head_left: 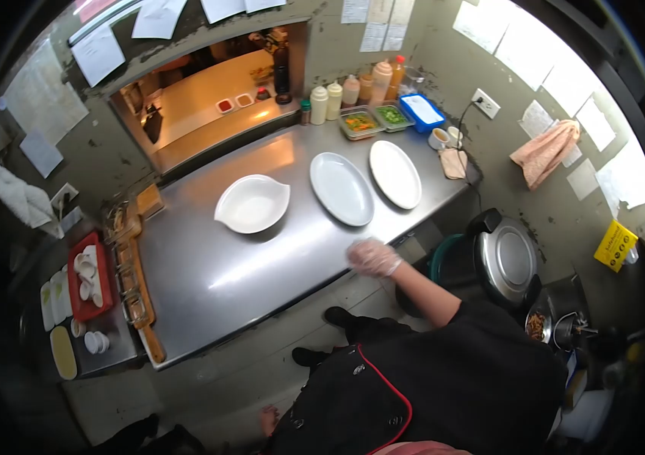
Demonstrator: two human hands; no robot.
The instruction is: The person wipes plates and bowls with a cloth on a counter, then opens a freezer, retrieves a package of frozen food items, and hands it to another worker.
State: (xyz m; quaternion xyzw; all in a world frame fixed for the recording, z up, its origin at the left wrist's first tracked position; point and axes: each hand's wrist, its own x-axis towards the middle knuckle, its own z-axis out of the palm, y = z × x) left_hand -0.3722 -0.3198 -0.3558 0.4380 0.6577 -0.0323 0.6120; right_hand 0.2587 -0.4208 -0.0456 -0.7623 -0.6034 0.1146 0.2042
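My right hand [373, 258], in a clear plastic glove, is over the front edge of the steel table [209, 303]; its fingers are blurred and their pose is unclear. It is nearest to a grey-white oval plate [342, 189]. To the right of that plate is a white oval plate [395, 174], and to the left is a white bowl [253, 204] with pointed lips. Low in the view, my left hand [269, 419] shows only in part beside the black jacket, with its fingers too hidden to read.
Squeeze bottles [319, 105], vegetable containers [360, 122] and a blue tub [422, 113] line the back. A wooden ticket rail [133, 280] and red tray [89, 275] are left. A large lidded cooker [508, 262] stands right, near a hanging cable. Another person's dark shoes show lower left.
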